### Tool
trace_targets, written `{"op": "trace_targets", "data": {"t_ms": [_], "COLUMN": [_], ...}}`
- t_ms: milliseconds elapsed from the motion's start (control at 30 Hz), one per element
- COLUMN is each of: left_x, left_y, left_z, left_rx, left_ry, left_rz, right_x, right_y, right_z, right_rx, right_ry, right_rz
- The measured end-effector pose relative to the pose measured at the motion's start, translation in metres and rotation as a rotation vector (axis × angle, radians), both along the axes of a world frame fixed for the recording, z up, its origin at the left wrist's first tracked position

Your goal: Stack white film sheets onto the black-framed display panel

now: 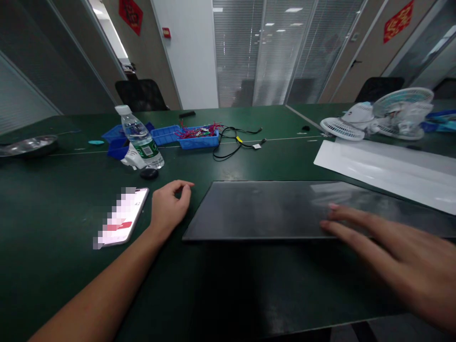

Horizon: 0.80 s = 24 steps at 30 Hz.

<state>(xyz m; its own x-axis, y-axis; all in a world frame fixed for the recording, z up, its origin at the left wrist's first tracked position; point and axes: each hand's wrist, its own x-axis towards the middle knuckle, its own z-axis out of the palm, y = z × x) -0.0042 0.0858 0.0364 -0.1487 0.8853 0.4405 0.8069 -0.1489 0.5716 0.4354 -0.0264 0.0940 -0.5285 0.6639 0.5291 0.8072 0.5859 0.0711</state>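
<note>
A dark grey, glossy flat panel lies on the green table in front of me, its near edge casting a dark shadow. My right hand is over the panel's right part with fingers spread, slightly blurred; whether the fingertips touch the surface I cannot tell. Left of the panel, my left hand rests on the table, loosely curled, with its index finger stretched out and a gap above the thumb. Nothing shows in it. A lit phone, partly pixelated, lies just left of that hand.
Behind my left hand stand a water bottle and a black mouse. Blue bins with red wires and a black cable lie farther back. At right are a white sheet and white fan parts.
</note>
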Motion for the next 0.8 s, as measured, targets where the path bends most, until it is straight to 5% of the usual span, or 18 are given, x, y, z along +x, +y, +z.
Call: {"op": "trace_targets", "data": {"t_ms": [100,267,433,600,700,800], "left_x": [-0.011,-0.021,-0.016,-0.007,-0.004,0.000], "left_y": [0.002,0.004,0.005,0.007,0.006,0.004], "left_z": [0.002,0.008,0.001,-0.019,-0.023,-0.022], "left_rx": [0.039,-0.041,-0.256,-0.297,-0.351,-0.376], "left_ry": [-0.063,0.103,0.422,0.571,0.601,0.607], "left_rz": [0.049,-0.003,-0.116,-0.259,-0.267,-0.240], "right_x": [-0.046,-0.092,-0.112,-0.104,-0.063,0.010], "right_y": [0.004,0.031,0.061,0.100,0.142,0.189], "right_z": [-0.022,-0.058,-0.077,-0.073,-0.066,-0.062], "right_rx": [0.112,0.089,0.027,-0.185,-0.294,-0.303], "right_ry": [-0.256,-0.340,-0.316,-0.242,-0.142,-0.114], "right_rz": [0.219,0.257,0.287,0.420,0.240,-0.290]}}
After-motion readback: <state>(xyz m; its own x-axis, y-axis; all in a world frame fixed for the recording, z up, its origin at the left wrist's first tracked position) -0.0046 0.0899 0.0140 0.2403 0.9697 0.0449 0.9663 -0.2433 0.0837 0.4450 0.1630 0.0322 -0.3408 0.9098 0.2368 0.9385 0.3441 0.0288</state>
